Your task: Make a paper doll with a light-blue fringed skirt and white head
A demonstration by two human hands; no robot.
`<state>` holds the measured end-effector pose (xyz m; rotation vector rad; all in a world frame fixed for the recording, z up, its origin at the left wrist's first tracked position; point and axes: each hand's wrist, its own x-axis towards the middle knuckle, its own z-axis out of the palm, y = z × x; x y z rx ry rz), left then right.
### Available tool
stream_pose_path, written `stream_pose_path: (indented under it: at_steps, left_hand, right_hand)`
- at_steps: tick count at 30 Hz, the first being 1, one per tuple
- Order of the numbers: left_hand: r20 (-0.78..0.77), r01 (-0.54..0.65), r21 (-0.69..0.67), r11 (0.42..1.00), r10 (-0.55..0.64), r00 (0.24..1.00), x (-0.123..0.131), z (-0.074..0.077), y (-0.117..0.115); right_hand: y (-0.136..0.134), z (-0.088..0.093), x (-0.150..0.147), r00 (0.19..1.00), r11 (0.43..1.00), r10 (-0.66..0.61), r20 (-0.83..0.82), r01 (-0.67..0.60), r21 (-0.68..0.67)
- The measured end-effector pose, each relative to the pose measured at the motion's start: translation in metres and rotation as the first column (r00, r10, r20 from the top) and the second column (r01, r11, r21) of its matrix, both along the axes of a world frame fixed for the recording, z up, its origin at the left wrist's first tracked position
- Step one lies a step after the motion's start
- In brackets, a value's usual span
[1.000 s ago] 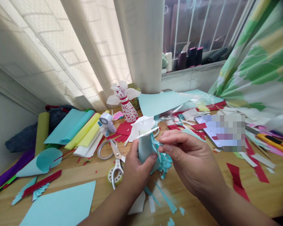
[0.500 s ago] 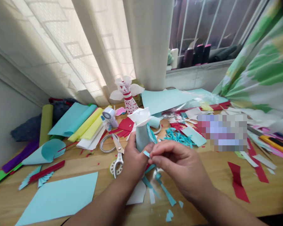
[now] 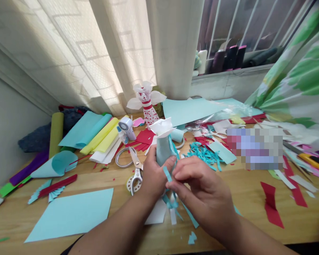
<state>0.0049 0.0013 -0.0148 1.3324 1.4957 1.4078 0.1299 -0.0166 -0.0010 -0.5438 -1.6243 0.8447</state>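
My left hand (image 3: 157,171) is wrapped round a light blue paper tube (image 3: 163,150), which stands nearly upright with a white petal-like paper top (image 3: 161,127). Darker teal paper shows along the tube's right side. Close beside it, my right hand (image 3: 201,191) pinches a narrow blue paper strip (image 3: 167,174) between thumb and forefinger. Other thin blue strips (image 3: 172,204) dangle below the hands. Scissors (image 3: 136,168) lie just left of my left hand, partly over a roll of tape (image 3: 129,182).
A light blue sheet (image 3: 74,216) lies at front left. Behind stand a red-and-white paper figure (image 3: 150,109) and a small white-and-purple device (image 3: 126,128). Shredded teal paper (image 3: 203,154), red scraps (image 3: 271,202) and a yellow cutter (image 3: 313,163) lie on the right; paper rolls (image 3: 55,134) at left.
The pinched blue strip now shows longer and tilts upward from my right fingers. My left hand keeps its hold on the tube. The whole view has shifted slightly.
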Motion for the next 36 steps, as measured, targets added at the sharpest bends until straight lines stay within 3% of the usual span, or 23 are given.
stream_pose_path:
  at_steps: [7, 11, 14, 16, 20, 25, 31, 36]
  left_hand:
    - [-0.085, 0.002, 0.021, 1.0, 0.0, 0.996, 0.001, 0.001, -0.003]
    - [-0.031, 0.012, -0.027, 1.0, -0.013, 0.999, 0.001, -0.003, -0.001]
    - [0.055, 0.01, -0.037, 0.999, -0.008, 0.998, 0.0, -0.005, 0.001]
    - [0.078, -0.009, -0.041, 0.999, 0.012, 0.997, 0.001, -0.005, 0.001]
    - [0.043, -0.031, -0.06, 0.998, 0.034, 0.998, 0.002, -0.003, -0.001]
    - [-0.022, -0.043, -0.068, 0.997, 0.041, 0.999, 0.003, -0.002, -0.003]
    - [-0.038, -0.032, -0.063, 0.997, 0.029, 0.999, 0.002, -0.006, -0.001]
    - [-0.027, -0.053, -0.058, 0.997, 0.052, 0.998, 0.0, -0.006, 0.002]
  right_hand:
    - [0.004, -0.002, -0.006, 0.971, 0.992, -0.126, 0.203, 0.125, 0.016]
    - [0.004, -0.008, -0.006, 0.948, 0.967, -0.204, 0.245, 0.156, 0.204]
    - [0.003, -0.014, -0.006, 0.923, 0.906, -0.258, 0.285, 0.128, 0.403]
    - [0.001, -0.016, -0.006, 0.902, 0.886, -0.284, 0.324, 0.118, 0.448]
    - [0.0, -0.02, -0.007, 0.869, 0.906, -0.311, 0.386, 0.148, 0.397]
    - [0.001, -0.022, -0.012, 0.866, 0.881, -0.375, 0.332, 0.221, 0.417]
    - [0.002, -0.018, -0.012, 0.921, 0.914, -0.308, 0.238, 0.217, 0.343]
    - [0.0, -0.016, -0.009, 0.927, 0.927, -0.27, 0.26, 0.178, 0.33]
